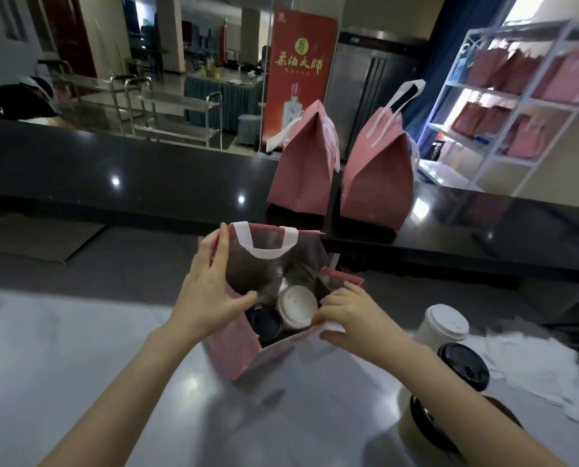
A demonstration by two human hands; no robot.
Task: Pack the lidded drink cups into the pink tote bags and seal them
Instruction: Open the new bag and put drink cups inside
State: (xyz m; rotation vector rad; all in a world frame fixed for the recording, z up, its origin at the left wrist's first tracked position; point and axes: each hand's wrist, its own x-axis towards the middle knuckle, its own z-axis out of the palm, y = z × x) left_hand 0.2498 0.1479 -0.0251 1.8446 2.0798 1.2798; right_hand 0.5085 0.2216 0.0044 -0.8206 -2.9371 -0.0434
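Between both grips on desk [79,348]: open bag [234,355], upright, mouth up. Left grip [210,291] pinching bag's left wall; right grip [345,313] curled over bag's near rim. Inside bag: white-lidded cup [296,305], black-lidded cup [264,326], upright, side by side.

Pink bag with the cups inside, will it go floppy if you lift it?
Probably a bit floppy: the pink bag bends where the left hand and right hand hold it. Likely bottom-heavy, with a white-lidded cup and a black-lidded cup inside, so it should hang straight.
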